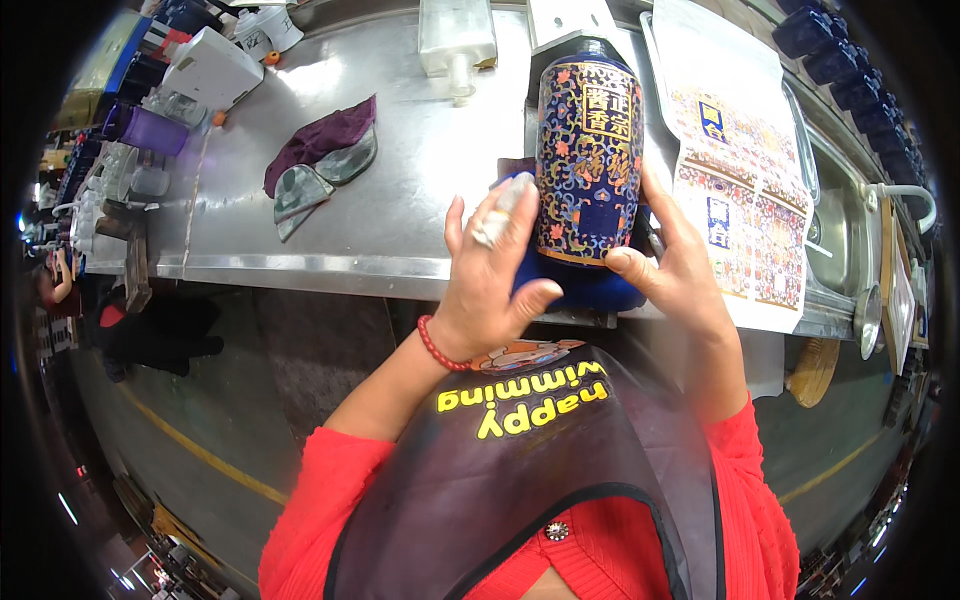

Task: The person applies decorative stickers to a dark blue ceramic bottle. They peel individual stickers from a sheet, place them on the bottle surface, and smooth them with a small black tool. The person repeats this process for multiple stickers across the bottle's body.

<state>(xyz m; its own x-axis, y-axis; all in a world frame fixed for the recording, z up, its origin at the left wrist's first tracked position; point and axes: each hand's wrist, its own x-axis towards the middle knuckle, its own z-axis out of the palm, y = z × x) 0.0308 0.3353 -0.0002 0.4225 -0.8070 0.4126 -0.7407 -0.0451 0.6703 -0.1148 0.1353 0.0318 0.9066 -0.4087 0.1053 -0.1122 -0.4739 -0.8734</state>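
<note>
A: What are the two hands on?

B: A tall dark blue bottle (588, 165) with a gold and flowered label wrapped round it. It lies lengthwise at the near edge of the steel table (400, 210), its bottom end toward the person, seated in a blue holder (580, 285) that juts over the table's edge.

A: How does the left hand sit?

B: The left hand (492, 275) is pressed against the bottom's left side, fingers spread and reaching up along the label, thumb curled under toward the blue holder. It is gripping the bottle, not closed into a fist. A red bead bracelet (437, 347) is on that wrist.

A: And the right?

B: The right hand (675, 262) clasps the bottle from the other side, thumb laid across the lower rim of the label, fingers running up behind the bottle where I cannot see their tips.

A: What lies around it?

B: Just right of the bottle, a long sheet of printed labels (735, 170) hangs over the table edge. Farther right is a sink (850, 235) with a row of dark blue bottles (850, 70) behind it. To the left, well apart, a purple cloth (318, 140) lies over some grey pads (320, 180). Beyond the bottle's far end stands a clear plastic container (456, 35). At the far left corner sit a white device (210, 65) and a purple cup (150, 130)
</note>
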